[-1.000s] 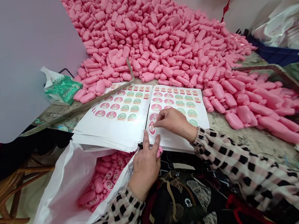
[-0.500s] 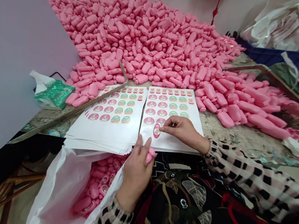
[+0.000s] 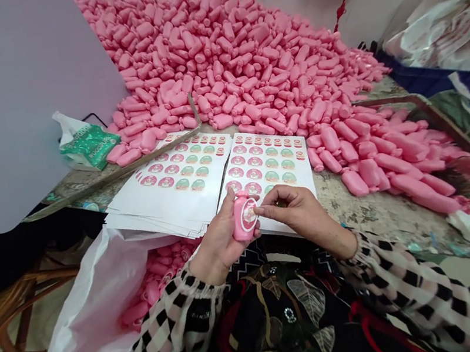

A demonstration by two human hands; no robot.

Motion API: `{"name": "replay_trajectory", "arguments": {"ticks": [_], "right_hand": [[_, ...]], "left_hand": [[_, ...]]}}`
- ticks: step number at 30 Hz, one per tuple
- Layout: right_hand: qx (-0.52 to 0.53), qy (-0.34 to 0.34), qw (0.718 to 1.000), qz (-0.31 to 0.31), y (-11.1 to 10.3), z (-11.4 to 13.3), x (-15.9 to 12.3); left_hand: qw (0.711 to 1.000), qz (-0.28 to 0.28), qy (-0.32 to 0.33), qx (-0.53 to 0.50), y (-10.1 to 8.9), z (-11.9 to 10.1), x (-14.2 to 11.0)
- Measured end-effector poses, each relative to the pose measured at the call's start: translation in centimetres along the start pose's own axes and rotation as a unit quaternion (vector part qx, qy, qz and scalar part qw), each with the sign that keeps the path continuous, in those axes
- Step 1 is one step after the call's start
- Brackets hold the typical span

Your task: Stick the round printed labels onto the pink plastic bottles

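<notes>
My left hand (image 3: 219, 245) is wrapped round a small pink plastic bottle (image 3: 242, 233), held upright with its front turned to the right. An oval pink-and-white sticker (image 3: 247, 214) lies against the bottle's front. The thumb and finger of my right hand (image 3: 301, 213) are pinched at the sticker's right edge; whether all of it is stuck down I cannot tell. Both hands are over the near edge of the right-hand sticker sheet (image 3: 304, 186), which bears rows of pink, green and small red labels. Beside it lies a left stack of sticker sheets (image 3: 151, 208).
A large heap of pink bottles (image 3: 216, 54) covers the back of the table, trailing to the right. A white sack (image 3: 83, 319) holding labelled bottles hangs open at my left. A bent strip (image 3: 127, 170) edges the heap. A green tissue pack (image 3: 92, 148) stands back left.
My right hand has lifted an oval sticker off the right sheet and brought it to the bottle. My left hand has turned the bottle up, so its front now shows.
</notes>
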State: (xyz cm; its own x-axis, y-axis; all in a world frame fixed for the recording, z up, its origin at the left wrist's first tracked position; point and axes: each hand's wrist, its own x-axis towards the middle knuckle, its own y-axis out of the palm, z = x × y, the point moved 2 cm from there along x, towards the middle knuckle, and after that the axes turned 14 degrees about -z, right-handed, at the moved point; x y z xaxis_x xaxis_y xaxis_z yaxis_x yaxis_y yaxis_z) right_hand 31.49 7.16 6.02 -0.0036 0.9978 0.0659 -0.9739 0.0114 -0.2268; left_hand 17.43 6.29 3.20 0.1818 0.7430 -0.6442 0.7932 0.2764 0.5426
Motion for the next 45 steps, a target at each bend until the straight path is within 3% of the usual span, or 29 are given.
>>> {"name": "replay_trajectory", "arguments": {"ticks": [11, 34, 45], "right_hand": [[-0.05, -0.035, 0.998, 0.002, -0.1, -1.0, -0.1], [-0.03, -0.015, 0.999, 0.005, 0.2, -1.7, -0.3], [-0.099, -0.099, 0.99, -0.026, 0.0, -1.7, -0.7]], "left_hand": [[0.999, 0.031, 0.011, 0.009, -0.3, 0.5, 0.8], [0.997, 0.052, 0.042, 0.031, -0.3, 0.9, 0.9], [0.998, 0.057, 0.028, 0.017, -0.2, 1.0, 0.9]]}}
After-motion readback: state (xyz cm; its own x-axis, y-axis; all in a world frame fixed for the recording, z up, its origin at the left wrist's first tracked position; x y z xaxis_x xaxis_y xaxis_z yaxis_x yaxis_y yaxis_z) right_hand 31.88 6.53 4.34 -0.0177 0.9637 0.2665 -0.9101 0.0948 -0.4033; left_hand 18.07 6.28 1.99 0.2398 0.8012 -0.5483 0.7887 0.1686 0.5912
